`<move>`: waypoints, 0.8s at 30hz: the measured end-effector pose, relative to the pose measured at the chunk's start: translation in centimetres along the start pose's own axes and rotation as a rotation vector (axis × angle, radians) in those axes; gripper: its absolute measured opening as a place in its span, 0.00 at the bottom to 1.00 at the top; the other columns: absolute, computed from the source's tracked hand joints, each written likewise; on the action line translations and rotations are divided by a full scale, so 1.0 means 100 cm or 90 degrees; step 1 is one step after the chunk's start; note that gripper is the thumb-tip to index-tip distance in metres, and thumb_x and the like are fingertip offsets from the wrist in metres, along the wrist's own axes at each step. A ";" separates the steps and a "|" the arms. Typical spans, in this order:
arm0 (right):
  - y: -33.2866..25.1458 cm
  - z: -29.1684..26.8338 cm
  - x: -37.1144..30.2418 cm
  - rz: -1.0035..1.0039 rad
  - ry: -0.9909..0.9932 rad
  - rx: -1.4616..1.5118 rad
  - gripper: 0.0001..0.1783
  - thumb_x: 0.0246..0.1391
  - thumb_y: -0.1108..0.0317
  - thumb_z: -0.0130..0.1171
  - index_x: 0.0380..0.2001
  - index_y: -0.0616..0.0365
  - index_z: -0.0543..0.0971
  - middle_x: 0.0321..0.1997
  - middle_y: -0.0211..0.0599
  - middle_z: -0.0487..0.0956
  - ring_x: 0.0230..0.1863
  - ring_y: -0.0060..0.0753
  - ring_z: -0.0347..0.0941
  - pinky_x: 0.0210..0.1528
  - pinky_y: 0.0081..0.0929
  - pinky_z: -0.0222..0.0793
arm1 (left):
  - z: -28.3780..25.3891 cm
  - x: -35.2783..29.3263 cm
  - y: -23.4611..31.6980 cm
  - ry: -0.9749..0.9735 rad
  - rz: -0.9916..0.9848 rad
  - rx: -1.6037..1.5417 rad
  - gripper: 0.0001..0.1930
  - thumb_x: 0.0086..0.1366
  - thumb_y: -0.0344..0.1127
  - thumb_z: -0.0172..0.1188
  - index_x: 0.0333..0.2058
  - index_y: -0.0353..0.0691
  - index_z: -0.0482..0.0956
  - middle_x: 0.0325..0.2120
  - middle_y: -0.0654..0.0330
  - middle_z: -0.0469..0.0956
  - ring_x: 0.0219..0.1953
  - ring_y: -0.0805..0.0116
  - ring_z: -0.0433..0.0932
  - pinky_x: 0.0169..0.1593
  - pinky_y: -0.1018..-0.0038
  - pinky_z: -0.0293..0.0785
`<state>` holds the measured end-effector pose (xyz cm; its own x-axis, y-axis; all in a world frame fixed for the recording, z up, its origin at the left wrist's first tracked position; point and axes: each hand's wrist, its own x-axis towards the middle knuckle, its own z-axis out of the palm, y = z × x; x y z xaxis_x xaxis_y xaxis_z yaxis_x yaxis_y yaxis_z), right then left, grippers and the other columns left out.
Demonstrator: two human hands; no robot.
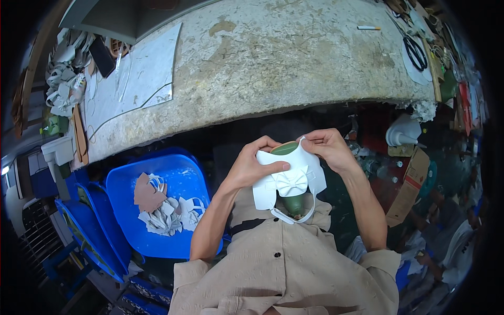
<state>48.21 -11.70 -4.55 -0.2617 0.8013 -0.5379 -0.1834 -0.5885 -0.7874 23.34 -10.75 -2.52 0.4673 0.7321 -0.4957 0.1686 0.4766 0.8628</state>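
Note:
A white shoe upper (pixel 310 163) with a bow (pixel 292 181) and a thin strap (pixel 283 216) is draped over a green shoe last (pixel 295 206) in front of my body. The last's green toe end (pixel 285 149) shows past the upper's far edge, with a tan strip along its rim. My left hand (pixel 257 164) grips the upper's left side, thumb on top and fingers curled underneath. At the far right edge, my right hand (pixel 328 148) pinches the white material between thumb and fingers. The undersides of the last and upper are hidden.
A worn workbench (pixel 273 58) spans the far side, with a cigarette (pixel 368 28), black-handled scissors (pixel 415 53) and a phone (pixel 101 56) on it. On my left, a blue plastic chair (pixel 157 247) holds white and brown cut pieces (pixel 168 215). A cardboard box (pixel 408 186) stands right. Another person (pixel 462 247) sits at far right.

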 end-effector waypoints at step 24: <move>-0.003 -0.009 0.005 0.092 -0.018 -0.015 0.05 0.58 0.73 0.69 0.36 0.63 0.86 0.35 0.32 0.84 0.35 0.18 0.78 0.36 0.18 0.73 | 0.014 0.002 -0.015 0.007 0.000 -0.048 0.22 0.52 0.30 0.79 0.45 0.35 0.82 0.38 0.61 0.84 0.40 0.78 0.79 0.44 0.78 0.75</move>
<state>48.96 -11.06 -4.85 -0.3100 0.7051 -0.6377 -0.1200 -0.6944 -0.7095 24.43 -11.99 -3.73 0.4575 0.7370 -0.4975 0.1021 0.5122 0.8528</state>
